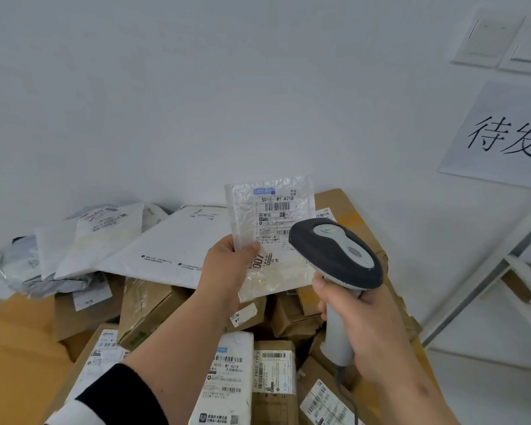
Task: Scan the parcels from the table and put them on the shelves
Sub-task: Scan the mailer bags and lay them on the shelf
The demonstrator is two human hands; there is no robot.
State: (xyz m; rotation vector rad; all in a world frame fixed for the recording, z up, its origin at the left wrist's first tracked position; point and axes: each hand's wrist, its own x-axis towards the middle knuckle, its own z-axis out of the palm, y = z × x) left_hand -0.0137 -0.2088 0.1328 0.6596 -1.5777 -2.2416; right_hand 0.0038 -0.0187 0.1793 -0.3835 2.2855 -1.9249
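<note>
My left hand [227,268] holds up a small white bubble-mailer parcel [270,231], thumb pinching its lower left edge, with the shipping label and barcode facing me. My right hand [365,326] grips the grey handle of a barcode scanner [337,256]. The scanner's dark head sits just right of the parcel and overlaps its lower right corner. Below both hands lies a pile of parcels on the table [16,342]: brown cardboard boxes [147,305], a white labelled packet [227,375] and a large white mailer [172,240].
Soft white and grey bags [74,240] are heaped at the back left against the wall. A white metal shelf frame [488,268] stands at the right with a box [524,283] on it. A paper sign [503,133] hangs on the wall.
</note>
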